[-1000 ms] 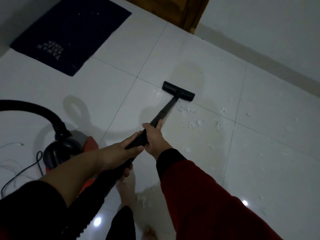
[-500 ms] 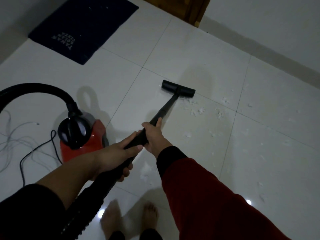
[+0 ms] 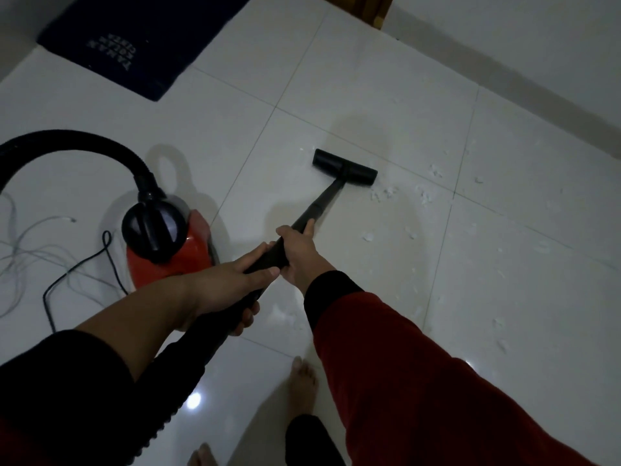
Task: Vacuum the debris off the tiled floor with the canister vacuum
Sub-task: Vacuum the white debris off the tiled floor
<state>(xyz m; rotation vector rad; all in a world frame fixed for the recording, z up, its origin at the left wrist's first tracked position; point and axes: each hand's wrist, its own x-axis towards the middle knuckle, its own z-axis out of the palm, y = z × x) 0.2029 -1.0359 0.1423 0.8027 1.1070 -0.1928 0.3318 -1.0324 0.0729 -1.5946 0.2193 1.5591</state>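
Black wand gripped by both hands, left hand behind right hand

One head-worn view, looking down over the arms

We see the scene through a single wide-angle camera worn on the person's head, facing forward and steeply down. Both forearms enter from the bottom edge, and the hands, the left hand and right hand, sit near the centre, close to the lens. Bare feet show at the lower edge, directly below the camera. The tiled floor fills most of the frame and runs away to a wall across the top right, with a dark mat at the top left. Straight tile joints bend toward the edges. There is no second view to share anything with.
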